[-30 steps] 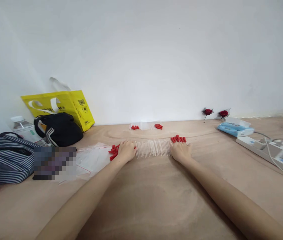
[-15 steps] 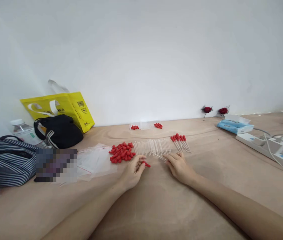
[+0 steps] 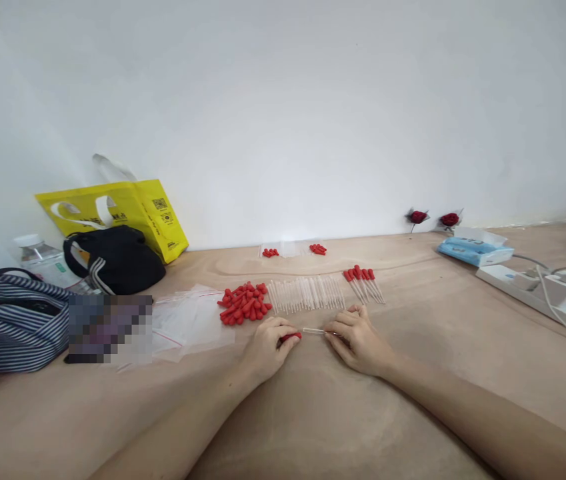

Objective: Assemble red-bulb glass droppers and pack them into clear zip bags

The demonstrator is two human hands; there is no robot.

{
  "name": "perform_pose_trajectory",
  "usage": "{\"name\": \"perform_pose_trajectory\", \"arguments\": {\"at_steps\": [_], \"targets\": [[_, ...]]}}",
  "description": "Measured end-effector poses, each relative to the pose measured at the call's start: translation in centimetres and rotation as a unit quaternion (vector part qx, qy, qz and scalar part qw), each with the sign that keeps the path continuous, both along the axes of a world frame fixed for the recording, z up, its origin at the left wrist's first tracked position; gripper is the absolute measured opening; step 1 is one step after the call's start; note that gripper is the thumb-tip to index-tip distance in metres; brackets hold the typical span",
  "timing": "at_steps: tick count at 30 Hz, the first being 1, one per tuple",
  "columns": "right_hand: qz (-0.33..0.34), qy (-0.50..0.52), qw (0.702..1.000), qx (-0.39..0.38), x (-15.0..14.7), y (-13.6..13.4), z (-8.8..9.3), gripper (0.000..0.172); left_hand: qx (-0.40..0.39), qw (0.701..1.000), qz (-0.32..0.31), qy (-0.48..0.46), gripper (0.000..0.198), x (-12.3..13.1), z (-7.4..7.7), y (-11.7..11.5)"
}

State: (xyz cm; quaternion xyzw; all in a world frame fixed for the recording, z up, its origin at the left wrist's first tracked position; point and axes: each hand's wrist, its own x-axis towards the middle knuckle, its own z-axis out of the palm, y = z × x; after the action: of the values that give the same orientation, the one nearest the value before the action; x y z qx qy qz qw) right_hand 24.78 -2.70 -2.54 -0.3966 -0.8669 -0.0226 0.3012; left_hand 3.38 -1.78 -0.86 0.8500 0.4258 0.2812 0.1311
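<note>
Plywood tabletop [image 3: 313, 413] ran to a white wall. Your left hand [image 3: 267, 347] pinched a red cap [image 3: 290, 337], your right hand [image 3: 357, 339] a clear tube [image 3: 313, 331]. Half a second earlier these were apart; they had now come end to end, near the cap pile [image 3: 243, 311] and tube row [image 3: 307, 294].

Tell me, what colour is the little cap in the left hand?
Red. The head view shows the cap in the left hand best.
</note>
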Motion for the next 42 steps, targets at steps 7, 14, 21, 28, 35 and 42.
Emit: {"name": "perform_pose_trajectory", "arguments": {"at_steps": [7,14,21,28,35,42], "targets": [[0.012,0.019,1.000,0.007,-0.46,-0.17,-0.03,0.019,-0.002,1.000,0.020,-0.017,0.013,-0.13,-0.17,-0.27],[0.018,0.044,0.998,0.047,-0.44,-0.17,0.02,0.019,-0.016,0.998,0.035,-0.047,0.016,-0.07,-0.19,-0.35],[0.029,0.015,0.996,0.081,-0.56,-0.35,0.11,0.025,-0.003,0.998,0.031,-0.052,0.015,-0.06,-0.15,-0.16],[0.059,0.005,0.996,0.061,-0.63,-0.45,-0.11,0.023,0.008,0.999,0.011,-0.031,0.015,-0.02,0.10,-0.12],[0.069,-0.035,0.993,0.089,-0.07,-0.05,-0.03,0.029,0.004,1.000,-0.024,0.007,0.016,-0.18,0.16,-0.43],[0.072,-0.050,0.985,0.146,0.17,0.07,0.50,0.031,0.017,0.998,-0.059,0.022,0.018,-0.20,0.16,-0.60]]}}
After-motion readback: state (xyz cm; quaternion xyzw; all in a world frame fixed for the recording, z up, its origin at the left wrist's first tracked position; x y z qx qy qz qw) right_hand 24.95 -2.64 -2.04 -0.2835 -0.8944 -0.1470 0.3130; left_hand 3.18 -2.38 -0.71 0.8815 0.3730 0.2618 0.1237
